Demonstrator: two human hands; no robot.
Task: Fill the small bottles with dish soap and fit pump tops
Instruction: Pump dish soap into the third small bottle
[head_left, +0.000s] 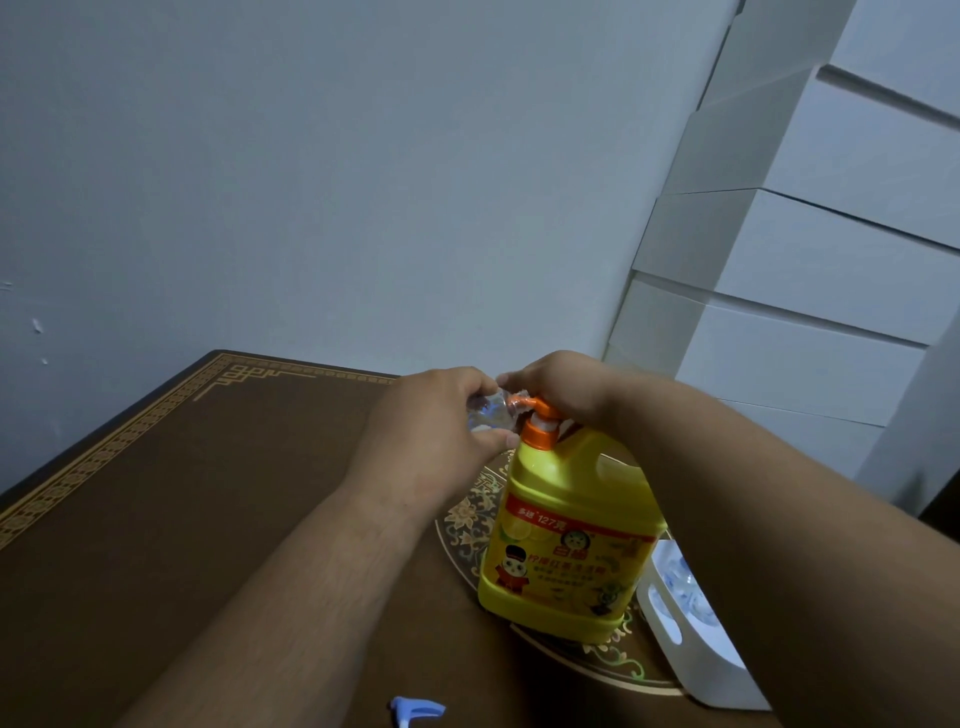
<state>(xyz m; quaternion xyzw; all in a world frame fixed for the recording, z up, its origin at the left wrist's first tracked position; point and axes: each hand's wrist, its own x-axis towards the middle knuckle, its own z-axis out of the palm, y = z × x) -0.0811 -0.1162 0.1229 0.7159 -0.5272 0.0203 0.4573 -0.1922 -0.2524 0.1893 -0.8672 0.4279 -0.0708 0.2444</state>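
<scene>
Your left hand pinches a small clear bottle at the orange pump spout. Your right hand presses closed on the pump of the yellow soap jug, standing on the brown table beside a white bin.

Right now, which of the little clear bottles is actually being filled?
The small clear bottle in the left hand, held at the orange pump spout. The others lie in the white basket.

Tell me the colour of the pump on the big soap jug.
Orange; the pump tops the yellow jug, clearest in the head view.
</scene>
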